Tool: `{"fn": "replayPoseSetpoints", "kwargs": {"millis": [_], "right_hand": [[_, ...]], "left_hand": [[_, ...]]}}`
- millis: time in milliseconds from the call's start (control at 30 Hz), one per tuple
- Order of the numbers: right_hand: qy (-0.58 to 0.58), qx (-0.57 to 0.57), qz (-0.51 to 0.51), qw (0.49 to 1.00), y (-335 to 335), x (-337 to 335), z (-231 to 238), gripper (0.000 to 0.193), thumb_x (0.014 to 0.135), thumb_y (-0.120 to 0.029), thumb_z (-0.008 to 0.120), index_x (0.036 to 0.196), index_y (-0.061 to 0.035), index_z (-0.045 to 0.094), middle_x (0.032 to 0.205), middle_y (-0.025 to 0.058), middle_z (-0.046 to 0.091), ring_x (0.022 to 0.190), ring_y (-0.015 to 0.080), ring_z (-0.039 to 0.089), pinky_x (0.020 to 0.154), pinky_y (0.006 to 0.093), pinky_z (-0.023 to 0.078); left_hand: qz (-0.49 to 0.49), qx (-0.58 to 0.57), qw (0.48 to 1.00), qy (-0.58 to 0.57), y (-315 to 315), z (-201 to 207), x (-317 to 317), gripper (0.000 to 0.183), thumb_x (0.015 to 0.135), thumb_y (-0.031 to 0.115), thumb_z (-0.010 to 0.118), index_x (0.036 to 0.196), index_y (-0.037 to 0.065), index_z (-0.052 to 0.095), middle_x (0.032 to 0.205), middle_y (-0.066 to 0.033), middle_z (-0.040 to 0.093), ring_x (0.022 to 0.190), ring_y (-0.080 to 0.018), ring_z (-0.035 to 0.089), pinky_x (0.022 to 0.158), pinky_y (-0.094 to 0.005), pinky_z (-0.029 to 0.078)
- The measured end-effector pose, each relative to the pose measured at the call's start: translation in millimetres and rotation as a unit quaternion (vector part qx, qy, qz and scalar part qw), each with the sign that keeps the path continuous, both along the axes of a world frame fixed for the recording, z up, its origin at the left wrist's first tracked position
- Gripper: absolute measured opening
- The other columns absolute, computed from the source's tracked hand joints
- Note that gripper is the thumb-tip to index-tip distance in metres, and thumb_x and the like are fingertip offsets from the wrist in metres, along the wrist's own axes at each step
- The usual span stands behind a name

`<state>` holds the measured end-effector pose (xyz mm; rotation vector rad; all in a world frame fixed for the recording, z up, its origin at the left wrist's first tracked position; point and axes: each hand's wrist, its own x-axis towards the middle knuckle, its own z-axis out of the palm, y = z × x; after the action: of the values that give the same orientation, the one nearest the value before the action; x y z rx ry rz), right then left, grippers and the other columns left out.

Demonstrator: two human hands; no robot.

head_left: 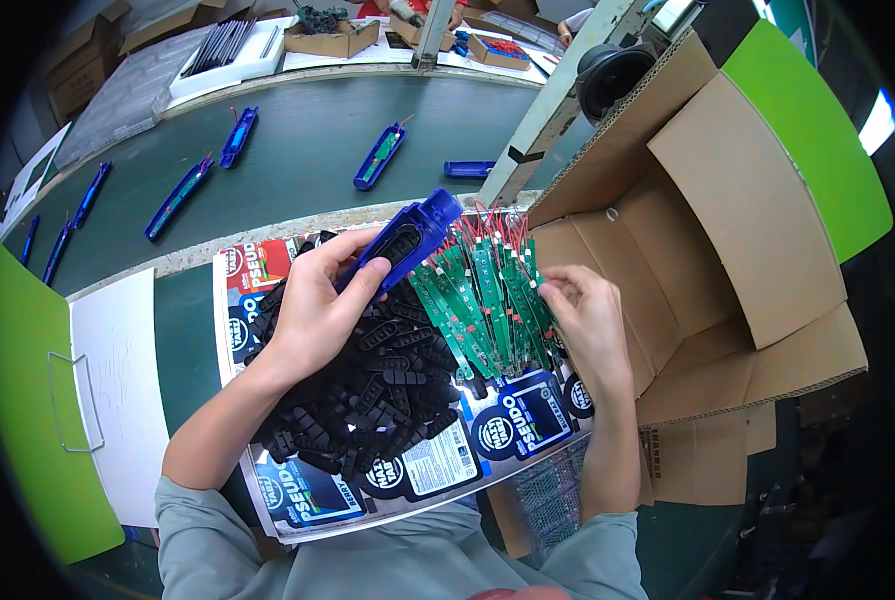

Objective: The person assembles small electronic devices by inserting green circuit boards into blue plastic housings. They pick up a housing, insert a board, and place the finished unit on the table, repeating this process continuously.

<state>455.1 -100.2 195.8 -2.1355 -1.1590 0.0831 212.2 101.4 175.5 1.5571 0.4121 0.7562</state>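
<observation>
My left hand point(317, 305) grips a blue plastic housing point(433, 218), tilted with its hollow side up. A black rubber keypad point(399, 246) lies inside that housing, beside my thumb. Below and around the hand spreads a heap of black rubber keypads point(367, 385). Just to its right is a pile of narrow green circuit boards point(487, 295) with red wires. My right hand point(592, 315) is at the right edge of this pile, thumb and fingers closed together. Whatever is between those fingertips is too small to make out.
An open cardboard box point(747, 195) stands close on the right. Behind the work sheet point(457, 468) runs a green conveyor point(297, 150) carrying several blue housings, some with boards. A metal post point(542, 125) rises near the conveyor. Green panels point(37, 400) flank both sides.
</observation>
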Motion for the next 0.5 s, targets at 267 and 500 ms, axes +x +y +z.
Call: {"fn": "replayPoseSetpoints", "kwargs": {"millis": [267, 500], "right_hand": [[0.038, -0.021, -0.005, 0.999, -5.8, -5.2, -6.2, 0.018, 0.086, -0.007, 0.076, 0.099, 0.0039, 0.071, 0.088, 0.0146, 0.073, 0.075, 0.0225, 0.07, 0.072, 0.0359, 0.056], [-0.107, 0.173, -0.011, 0.979, 4.9, -42.8, 56.1, 0.022, 0.093, 0.005, 0.067, 0.114, 0.0023, 0.063, 0.09, 0.0071, 0.068, 0.074, 0.0111, 0.065, 0.066, 0.0255, 0.052]], "left_hand": [[-0.011, -0.017, 1.0, 0.023, -1.1, -2.2, 1.4, 0.032, 0.101, 0.007, 0.063, 0.13, -0.006, 0.063, 0.099, -0.0042, 0.069, 0.08, -0.0078, 0.062, 0.074, -0.0255, 0.052], [-0.017, -0.066, 0.998, 0.009, 3.2, 0.3, 0.1, 0.034, 0.102, 0.011, 0.063, 0.133, -0.004, 0.061, 0.097, -0.0026, 0.067, 0.079, -0.0075, 0.063, 0.069, -0.0238, 0.052]]}}
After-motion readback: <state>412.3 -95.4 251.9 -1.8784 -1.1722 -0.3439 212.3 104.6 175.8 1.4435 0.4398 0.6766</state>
